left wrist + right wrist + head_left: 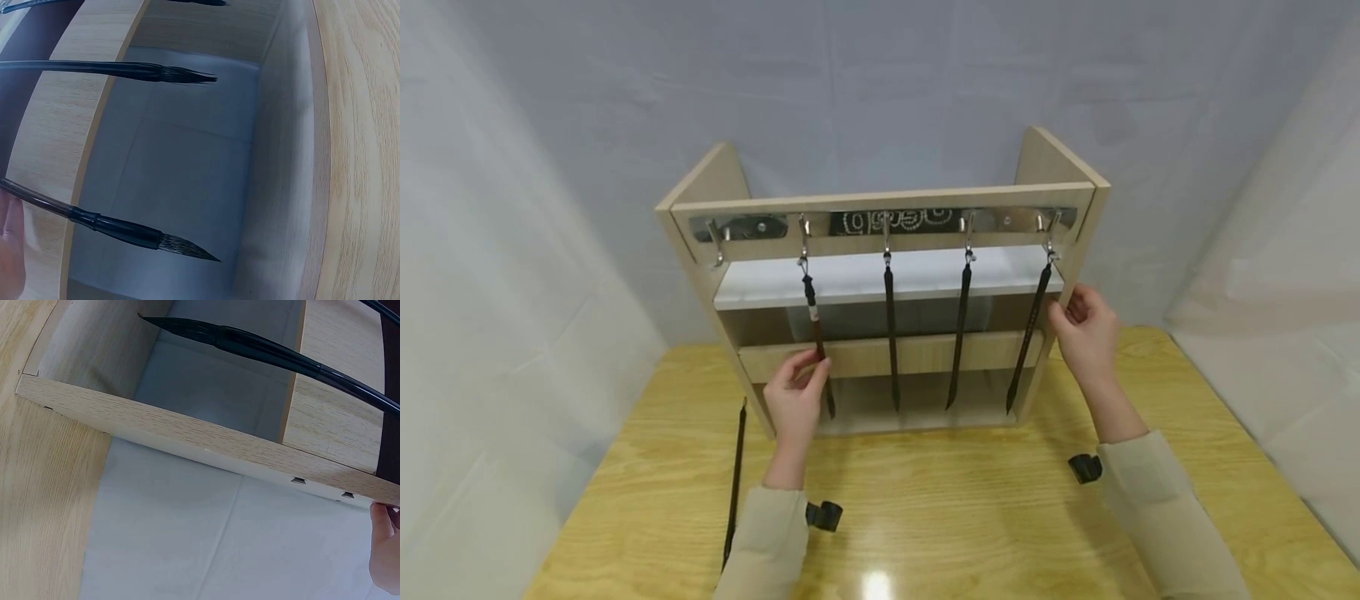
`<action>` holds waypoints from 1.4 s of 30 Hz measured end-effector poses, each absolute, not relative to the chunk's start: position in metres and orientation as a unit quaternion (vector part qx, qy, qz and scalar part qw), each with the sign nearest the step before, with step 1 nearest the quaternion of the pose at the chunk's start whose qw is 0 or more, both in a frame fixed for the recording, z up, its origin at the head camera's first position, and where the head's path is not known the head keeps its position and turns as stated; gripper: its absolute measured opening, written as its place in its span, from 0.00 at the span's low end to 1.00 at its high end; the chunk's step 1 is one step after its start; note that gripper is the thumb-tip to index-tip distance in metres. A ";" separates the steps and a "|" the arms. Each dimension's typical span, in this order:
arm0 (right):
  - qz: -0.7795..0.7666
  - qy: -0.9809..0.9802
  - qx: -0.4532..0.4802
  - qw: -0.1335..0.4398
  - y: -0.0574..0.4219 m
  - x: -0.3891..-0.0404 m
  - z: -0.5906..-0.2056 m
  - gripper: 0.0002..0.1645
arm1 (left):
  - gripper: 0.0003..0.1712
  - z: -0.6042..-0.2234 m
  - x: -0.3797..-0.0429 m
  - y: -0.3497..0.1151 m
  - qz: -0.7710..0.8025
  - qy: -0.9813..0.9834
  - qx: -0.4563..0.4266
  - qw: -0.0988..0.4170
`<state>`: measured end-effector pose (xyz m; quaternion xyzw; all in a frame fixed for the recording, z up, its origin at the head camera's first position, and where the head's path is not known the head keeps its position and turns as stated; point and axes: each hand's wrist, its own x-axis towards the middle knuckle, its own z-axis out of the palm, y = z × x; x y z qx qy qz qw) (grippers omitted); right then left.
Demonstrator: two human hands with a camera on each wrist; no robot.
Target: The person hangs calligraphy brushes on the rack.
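Note:
My left hand [793, 398] pinches the reddish-brown handle of an ink brush [813, 312] that hangs by its loop from the second hook from the left. Its dark, pointed bristle tip shows low in the left wrist view. At the right, my right hand [1087, 335] grips the front edge of the side panel [206, 447] of a small wooden shelf [880, 202]. Three dark ink brushes hang from the other hooks: one in the middle [891, 333], one right of it [959, 333] and one at the far right [1028, 337], beside my right hand.
A shiny metal hook rail [748, 227] runs across the shelf's top front; its leftmost hook [716, 242] holds no brush. Another dark brush [735, 483] lies on the wooden table [955, 508], partly under my left sleeve. Pale cloth [880, 92] hangs behind and at both sides.

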<state>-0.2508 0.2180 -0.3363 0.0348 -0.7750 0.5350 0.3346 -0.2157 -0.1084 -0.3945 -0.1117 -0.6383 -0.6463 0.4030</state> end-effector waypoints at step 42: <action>0.536 -0.776 0.038 0.329 0.218 -0.249 -0.335 0.17 | 0.09 -0.434 -0.168 -0.215 -0.529 -0.802 0.049 0.273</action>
